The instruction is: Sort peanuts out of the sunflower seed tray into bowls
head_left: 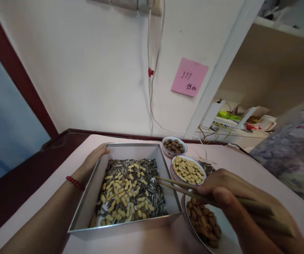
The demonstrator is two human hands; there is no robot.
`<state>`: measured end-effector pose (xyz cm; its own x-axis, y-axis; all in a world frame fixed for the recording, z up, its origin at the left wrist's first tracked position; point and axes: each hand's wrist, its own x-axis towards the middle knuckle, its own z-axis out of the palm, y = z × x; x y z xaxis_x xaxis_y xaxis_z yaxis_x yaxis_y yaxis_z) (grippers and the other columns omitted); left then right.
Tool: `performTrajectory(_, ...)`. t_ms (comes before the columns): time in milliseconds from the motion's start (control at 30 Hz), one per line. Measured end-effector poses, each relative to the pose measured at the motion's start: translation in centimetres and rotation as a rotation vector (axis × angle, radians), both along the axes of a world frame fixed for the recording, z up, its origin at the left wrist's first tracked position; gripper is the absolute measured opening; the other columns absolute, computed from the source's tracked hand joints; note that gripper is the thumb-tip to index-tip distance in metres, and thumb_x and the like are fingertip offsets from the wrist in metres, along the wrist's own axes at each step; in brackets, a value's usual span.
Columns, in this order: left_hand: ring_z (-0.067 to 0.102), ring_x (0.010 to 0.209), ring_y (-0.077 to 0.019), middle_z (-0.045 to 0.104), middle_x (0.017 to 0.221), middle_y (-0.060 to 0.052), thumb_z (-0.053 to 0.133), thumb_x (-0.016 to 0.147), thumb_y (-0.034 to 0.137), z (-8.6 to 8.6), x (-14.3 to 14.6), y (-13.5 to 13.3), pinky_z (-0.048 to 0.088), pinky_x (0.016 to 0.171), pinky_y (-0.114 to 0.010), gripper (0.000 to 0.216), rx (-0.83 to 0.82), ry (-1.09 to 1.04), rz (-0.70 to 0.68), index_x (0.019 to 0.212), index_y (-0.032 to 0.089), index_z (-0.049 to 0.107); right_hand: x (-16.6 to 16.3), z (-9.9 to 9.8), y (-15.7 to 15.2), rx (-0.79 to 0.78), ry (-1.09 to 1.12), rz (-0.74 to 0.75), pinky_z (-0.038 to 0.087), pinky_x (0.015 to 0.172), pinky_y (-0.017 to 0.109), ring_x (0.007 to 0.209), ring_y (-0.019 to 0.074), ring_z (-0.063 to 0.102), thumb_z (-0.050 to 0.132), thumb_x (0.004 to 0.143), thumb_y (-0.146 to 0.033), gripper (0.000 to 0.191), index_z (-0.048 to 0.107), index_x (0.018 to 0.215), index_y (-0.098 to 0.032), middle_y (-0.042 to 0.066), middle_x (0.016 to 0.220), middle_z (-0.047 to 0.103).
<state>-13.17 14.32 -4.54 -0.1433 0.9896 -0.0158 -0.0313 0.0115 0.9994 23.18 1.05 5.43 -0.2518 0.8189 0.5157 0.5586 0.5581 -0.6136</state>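
Our left hand grips the far-left corner of the tray of peanuts and sunflower seeds. Right of the tray, our right hand pinches chopsticks — tips over its right edge — beside three bowls.

A white wall rises behind the pale tabletop, which has a dark red edge. A pink note is stuck to the wall beside a hanging white cable. At right, a cluttered shelf sits in a beige recess.
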Motion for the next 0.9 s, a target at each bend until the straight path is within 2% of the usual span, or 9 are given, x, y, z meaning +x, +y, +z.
performTrajectory(100, 0.064, 0.067, -0.0209, 0.073, 0.085, -0.001, 0.071, 0.072, 0.036, -0.2, 0.2, -0.1, 0.049, 0.058, -0.027, 0.041, 0.013, -0.027, 0.008, 0.108, 0.017, 0.068, -1.9, 0.1, 0.6, -0.134, -0.083, 0.110, 0.047, 0.059, 0.024, 0.064, 0.0114, 0.060, 0.043, 0.106, -0.035, 0.036, 0.055, 0.075, -0.023, -0.002, 0.070, 0.058)
performTrajectory(300, 0.066, 0.065, -0.0208, 0.072, 0.081, -0.001, 0.071, 0.069, 0.034, -0.6, 0.3, 0.0, 0.050, 0.058, -0.027, 0.044, 0.001, -0.084, 0.010, 0.109, 0.016, 0.066, -2.9, -1.8, 1.6, -0.213, -0.011, 0.079, 0.042, 0.069, 0.027, 0.071, 0.0117, 0.055, 0.041, 0.107, -0.042, 0.040, 0.052, 0.074, -0.022, -0.003, 0.074, 0.055)
performTrajectory(567, 0.065, 0.066, -0.0220, 0.072, 0.083, -0.002, 0.071, 0.068, 0.035, 0.0, 0.5, -0.2, 0.049, 0.058, -0.029, 0.047, -0.010, -0.078, 0.004, 0.110, 0.016, 0.065, -3.1, -3.4, 2.6, -0.130, -0.005, 0.117, 0.039, 0.061, 0.027, 0.062, 0.0116, 0.050, 0.046, 0.106, -0.035, 0.036, 0.053, 0.073, -0.021, -0.002, 0.070, 0.054)
performTrajectory(767, 0.063, 0.065, -0.0220, 0.070, 0.081, -0.001, 0.071, 0.067, 0.037, 0.2, 0.6, -0.3, 0.047, 0.057, -0.028, 0.045, -0.016, -0.045, 0.016, 0.107, 0.017, 0.065, -3.3, -1.4, 1.5, -0.157, 0.028, 0.033, 0.043, 0.062, 0.027, 0.063, 0.0129, 0.056, 0.045, 0.105, -0.040, 0.041, 0.055, 0.071, -0.022, -0.001, 0.068, 0.057)
performTrajectory(833, 0.063, 0.065, -0.0214, 0.070, 0.080, -0.001, 0.071, 0.069, 0.037, 0.2, 0.6, -0.4, 0.047, 0.057, -0.028, 0.044, -0.014, -0.042, 0.009, 0.108, 0.017, 0.065, -2.3, -1.1, 0.9, -0.135, 0.026, 0.006, 0.046, 0.060, 0.027, 0.064, 0.0146, 0.060, 0.047, 0.104, -0.040, 0.036, 0.060, 0.075, -0.023, 0.000, 0.070, 0.061)
performTrajectory(900, 0.064, 0.066, -0.0213, 0.070, 0.081, -0.001, 0.071, 0.070, 0.038, 0.1, 0.5, -0.4, 0.048, 0.057, -0.027, 0.044, -0.011, -0.041, 0.000, 0.109, 0.018, 0.064, 0.3, -1.6, 0.6, -0.055, 0.017, -0.034, 0.050, 0.060, 0.028, 0.074, 0.0188, 0.067, 0.048, 0.103, -0.037, 0.027, 0.065, 0.088, -0.024, 0.003, 0.082, 0.068)
